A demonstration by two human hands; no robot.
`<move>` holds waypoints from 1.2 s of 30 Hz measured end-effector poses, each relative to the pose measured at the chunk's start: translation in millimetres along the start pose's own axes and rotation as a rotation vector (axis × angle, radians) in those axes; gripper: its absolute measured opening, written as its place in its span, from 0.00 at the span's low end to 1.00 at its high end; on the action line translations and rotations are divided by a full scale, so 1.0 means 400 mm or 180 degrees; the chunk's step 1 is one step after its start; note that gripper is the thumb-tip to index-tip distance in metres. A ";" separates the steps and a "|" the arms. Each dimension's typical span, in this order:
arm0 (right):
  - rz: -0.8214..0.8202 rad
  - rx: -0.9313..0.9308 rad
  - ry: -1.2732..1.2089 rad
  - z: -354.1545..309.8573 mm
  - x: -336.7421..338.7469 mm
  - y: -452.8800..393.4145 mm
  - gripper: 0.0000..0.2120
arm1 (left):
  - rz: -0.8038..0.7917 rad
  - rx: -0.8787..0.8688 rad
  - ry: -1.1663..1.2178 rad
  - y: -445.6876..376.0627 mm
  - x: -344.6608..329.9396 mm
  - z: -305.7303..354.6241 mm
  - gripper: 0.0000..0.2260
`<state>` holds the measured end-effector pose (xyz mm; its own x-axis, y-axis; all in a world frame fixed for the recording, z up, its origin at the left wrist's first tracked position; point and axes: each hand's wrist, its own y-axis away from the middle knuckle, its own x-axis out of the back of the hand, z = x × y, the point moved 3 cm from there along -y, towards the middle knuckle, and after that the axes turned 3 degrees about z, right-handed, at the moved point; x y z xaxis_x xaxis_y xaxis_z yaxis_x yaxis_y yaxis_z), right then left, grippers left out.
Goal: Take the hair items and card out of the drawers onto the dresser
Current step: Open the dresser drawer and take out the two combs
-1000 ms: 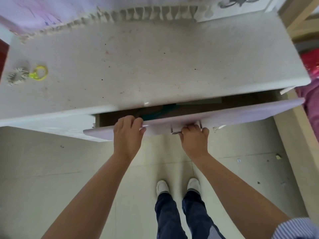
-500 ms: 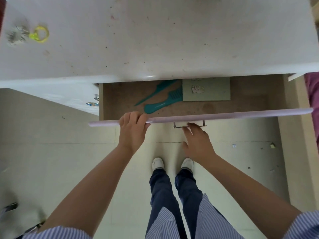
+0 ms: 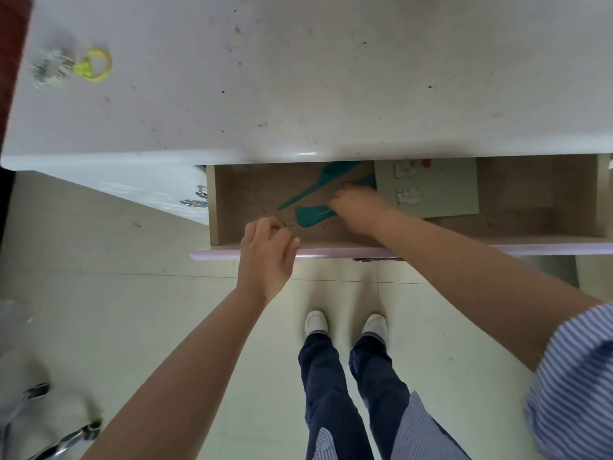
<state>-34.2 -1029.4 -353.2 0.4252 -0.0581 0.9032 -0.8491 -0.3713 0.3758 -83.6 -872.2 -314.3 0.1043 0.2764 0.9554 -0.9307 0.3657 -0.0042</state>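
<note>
The dresser's right drawer (image 3: 331, 252) stands pulled out. Inside lie a thin teal tail comb (image 3: 318, 187), a wider teal comb (image 3: 313, 215) and a pale green card (image 3: 441, 190) with small stickers. My right hand (image 3: 358, 207) is down in the drawer, blurred, with its fingers curled over the middle of the wider comb. My left hand (image 3: 265, 257) hovers at the drawer front's left part, fingers loosely apart, holding nothing. On the dresser top (image 3: 298, 78), at the far left, rest a grey scrunchie (image 3: 49, 69) and a yellow hair tie (image 3: 96, 64).
A metal handle of the neighbouring drawer (image 3: 195, 199) shows left of the open one. My feet (image 3: 345, 323) stand on the pale tiled floor right under the drawer. Shiny metal legs (image 3: 49, 443) show at the bottom left.
The drawer came out further. My right hand left the handle and reached in onto the wider teal comb. My left hand let go of the drawer front.
</note>
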 end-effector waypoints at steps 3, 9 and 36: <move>-0.0098 0.0149 0.0406 -0.008 -0.040 -0.045 0.14 | -0.0384 0.0759 -0.0209 -0.058 -0.023 -0.049 0.09; -0.0091 -0.0008 0.0602 0.003 -0.060 -0.047 0.11 | -0.1076 0.0774 -0.0675 -0.153 -0.061 -0.077 0.11; 0.2642 0.0797 -0.1086 -0.092 0.278 0.193 0.20 | 0.0486 -0.1576 -0.0327 -0.101 0.227 -0.102 0.05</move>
<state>-64.0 -1030.4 -215.9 -0.1849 -0.6489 0.7381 -0.8469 -0.2758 -0.4546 -22.3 -825.4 -239.2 -0.0777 0.2798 0.9569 -0.6531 0.7109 -0.2609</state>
